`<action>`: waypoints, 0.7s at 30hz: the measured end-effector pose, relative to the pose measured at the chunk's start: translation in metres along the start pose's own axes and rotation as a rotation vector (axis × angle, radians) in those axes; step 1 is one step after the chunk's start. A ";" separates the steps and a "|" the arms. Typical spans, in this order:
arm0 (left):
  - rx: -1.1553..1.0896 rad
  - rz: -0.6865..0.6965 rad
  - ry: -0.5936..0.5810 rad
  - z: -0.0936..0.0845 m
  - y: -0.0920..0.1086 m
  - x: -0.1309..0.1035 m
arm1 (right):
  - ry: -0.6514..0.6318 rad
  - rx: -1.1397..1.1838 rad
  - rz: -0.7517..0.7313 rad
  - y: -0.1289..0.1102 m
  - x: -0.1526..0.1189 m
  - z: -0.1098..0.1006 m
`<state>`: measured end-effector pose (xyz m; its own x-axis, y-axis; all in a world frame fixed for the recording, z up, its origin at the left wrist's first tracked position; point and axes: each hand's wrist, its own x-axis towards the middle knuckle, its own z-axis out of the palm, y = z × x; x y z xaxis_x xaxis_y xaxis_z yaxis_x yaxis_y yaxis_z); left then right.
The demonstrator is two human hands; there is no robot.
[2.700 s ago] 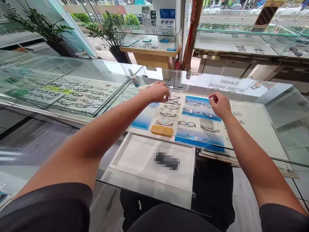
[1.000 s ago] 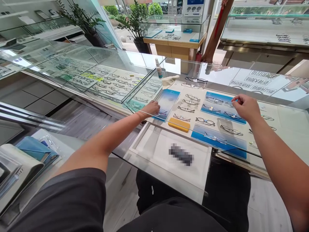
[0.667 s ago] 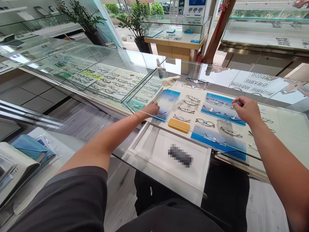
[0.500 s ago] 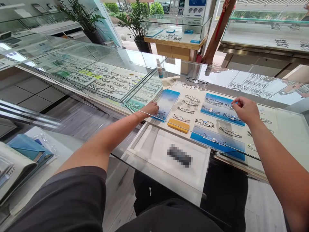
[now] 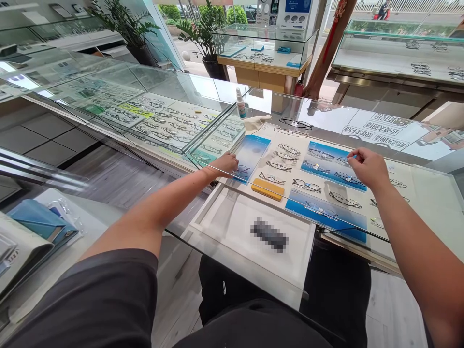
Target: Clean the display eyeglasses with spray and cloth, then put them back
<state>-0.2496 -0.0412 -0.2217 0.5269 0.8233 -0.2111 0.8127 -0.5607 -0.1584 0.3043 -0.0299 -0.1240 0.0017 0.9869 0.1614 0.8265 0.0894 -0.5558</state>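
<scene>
My left hand (image 5: 227,164) is curled closed over the glass-topped counter, at the near edge of a blue sheet (image 5: 254,147). Under its fingertips, one pair of glasses (image 5: 242,169) shows in part on that sheet. My right hand (image 5: 368,166) is raised over the right end of another blue sheet (image 5: 306,166), thumb and fingers bent together. Nothing shows in either hand. Several eyeglasses lie on this second sheet, among them a dark-framed pair (image 5: 350,178). Between my hands more eyeglasses (image 5: 307,185) lie in the display, and a yellow glasses case (image 5: 268,189) rests near the front.
A white drawer (image 5: 224,217) stands pulled out before me, with a blurred dark object (image 5: 269,235) in it. A spray bottle (image 5: 240,104) and a pale cloth (image 5: 256,124) sit on the glass. At left lie a blue folder (image 5: 38,220) and papers. Potted plants (image 5: 139,53) stand beyond.
Both hands keep almost the same place and closed shape. The view has shifted very slightly. A figure in red now shows outside at the top right.
</scene>
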 end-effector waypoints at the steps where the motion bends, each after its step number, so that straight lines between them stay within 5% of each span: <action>1: 0.006 0.001 0.006 -0.001 0.001 -0.001 | -0.004 0.000 0.001 0.000 0.000 0.000; 21: 0.031 0.010 0.069 -0.008 0.000 0.014 | -0.007 0.008 -0.003 0.001 0.002 0.002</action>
<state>-0.2404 -0.0286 -0.2170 0.5518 0.8210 -0.1465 0.7997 -0.5707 -0.1865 0.3034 -0.0280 -0.1261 -0.0048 0.9876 0.1568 0.8217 0.0932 -0.5623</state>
